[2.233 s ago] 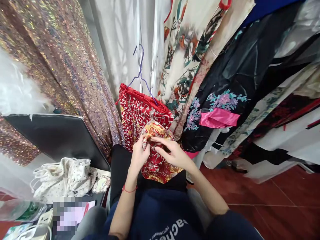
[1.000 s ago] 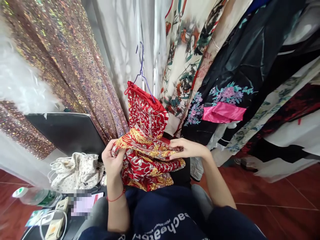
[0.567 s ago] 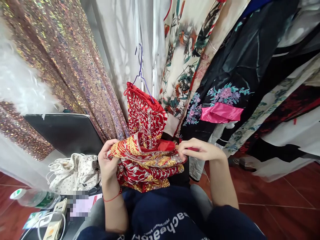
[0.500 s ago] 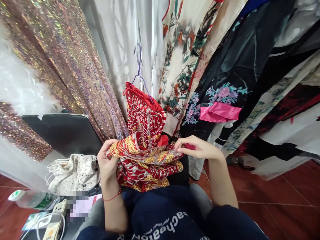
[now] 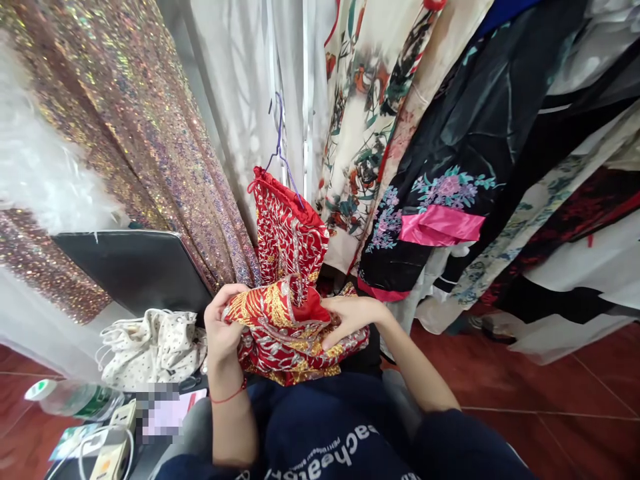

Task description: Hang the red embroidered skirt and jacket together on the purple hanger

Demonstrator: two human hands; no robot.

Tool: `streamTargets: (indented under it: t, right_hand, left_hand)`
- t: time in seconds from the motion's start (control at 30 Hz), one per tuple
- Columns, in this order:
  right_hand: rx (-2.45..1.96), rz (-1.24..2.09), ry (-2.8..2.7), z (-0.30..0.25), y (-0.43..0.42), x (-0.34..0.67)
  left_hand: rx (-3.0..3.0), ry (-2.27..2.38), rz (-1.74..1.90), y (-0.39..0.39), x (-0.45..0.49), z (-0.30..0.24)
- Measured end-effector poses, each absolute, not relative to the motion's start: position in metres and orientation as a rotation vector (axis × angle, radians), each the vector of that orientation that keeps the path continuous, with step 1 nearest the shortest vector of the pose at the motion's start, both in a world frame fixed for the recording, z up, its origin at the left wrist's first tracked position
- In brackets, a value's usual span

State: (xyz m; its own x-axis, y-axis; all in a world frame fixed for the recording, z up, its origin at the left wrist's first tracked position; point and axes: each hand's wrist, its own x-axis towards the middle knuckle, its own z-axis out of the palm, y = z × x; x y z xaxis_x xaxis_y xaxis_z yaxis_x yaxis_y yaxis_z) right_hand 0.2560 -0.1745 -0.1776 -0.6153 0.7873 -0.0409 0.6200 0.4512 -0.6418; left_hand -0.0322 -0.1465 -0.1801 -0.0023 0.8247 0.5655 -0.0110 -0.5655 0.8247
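Note:
A red garment (image 5: pixel 290 230) with silver and gold embroidery hangs from a thin purple hanger (image 5: pixel 279 143), its lower part gathered up over my lap. My left hand (image 5: pixel 223 327) is closed on the left end of the gathered hem, thumb in front. At the right, my right hand (image 5: pixel 350 320) grips the folded cloth, thumb on the outer face and the other fingers tucked behind, partly hidden. Between the two hands the plain red lining shows at the fold.
To the left are a black chair back (image 5: pixel 135 267), a spotted drawstring bag (image 5: pixel 153 350), a plastic bottle (image 5: pixel 75 398) and power strips (image 5: pixel 110 460) with a white cable. Sequined fabric (image 5: pixel 150 133) hangs at the left; a black floral garment (image 5: pixel 450 153) hangs at the right.
My right hand has moved left along the hem, toward my left hand, and its thumb now lies across the cloth. The hem between the hands has bunched up, showing more red lining.

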Motion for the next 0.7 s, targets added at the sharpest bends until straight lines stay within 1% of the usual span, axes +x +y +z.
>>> streamTargets:
  t: [0.1,0.17,0.37,0.53,0.7]
  right_hand:
    - [-1.097,1.013,-2.454,-0.178,-0.172,0.248]
    - [-1.119,1.043,-2.488,-0.179,-0.170,0.245]
    - [-1.331,0.931,-2.582,-0.193,-0.169,0.219]
    - [-1.233,1.041,-2.419,-0.200,-0.170,0.193]
    - [-1.136,0.970,-2.236,-0.188,-0.174,0.214]
  left_hand:
    - [1.618,0.840,1.652,-0.146,-0.033,-0.181]
    - [1.629,0.852,1.637,-0.146,-0.032,-0.181]
    - [1.665,0.864,1.615,-0.143,-0.027,-0.180]
    - [1.645,0.926,1.656,-0.139,-0.030,-0.177]
    - [1.539,1.032,1.780,-0.133,-0.037,-0.178]
